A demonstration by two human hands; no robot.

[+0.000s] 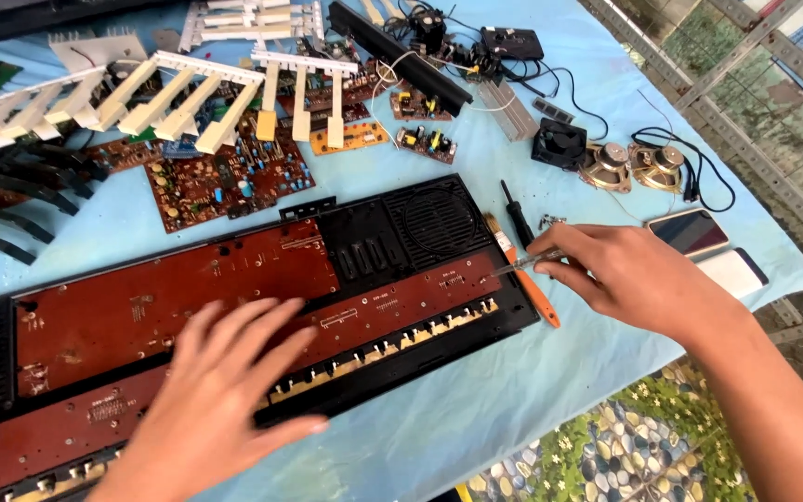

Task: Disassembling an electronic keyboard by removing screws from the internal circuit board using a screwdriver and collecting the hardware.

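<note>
Left hand (pixel 220 395) lies flat, fingers spread open, palm down on the keyboard case (pixel 234 316), pressing on the brown circuit board (pixel 169 302) fixed inside it. It grips nothing.

Right hand (pixel 629 274) has its fingers pinched closed on a thin clear-handled screwdriver (pixel 522 264). The tip points left and touches the right end of the brown board, just below the case's round speaker grille (pixel 439 223).

The keyboard case is black and long, lying face down on the light blue tablecloth (pixel 476 409), running from the lower left edge up to the middle.

Just right of the case: an orange-handled brush (pixel 524 274), partly under the right hand, and a black-handled screwdriver (pixel 517 212) beside it. A few small screws (pixel 550 221) lie just above the right hand.

Further right of the case: two round speakers (pixel 632 167) with black wires, a small black fan (pixel 559 144), a dark phone (pixel 690 231) and a white flat device (pixel 731 270) near the table edge.

Above the case: a brown populated circuit board (pixel 225 177), smaller boards (pixel 425 139), rows of white piano keys (pixel 169 98) and a long black bar (pixel 401 56). Left of the case, at its upper end: black key pieces (pixel 11 181).
</note>
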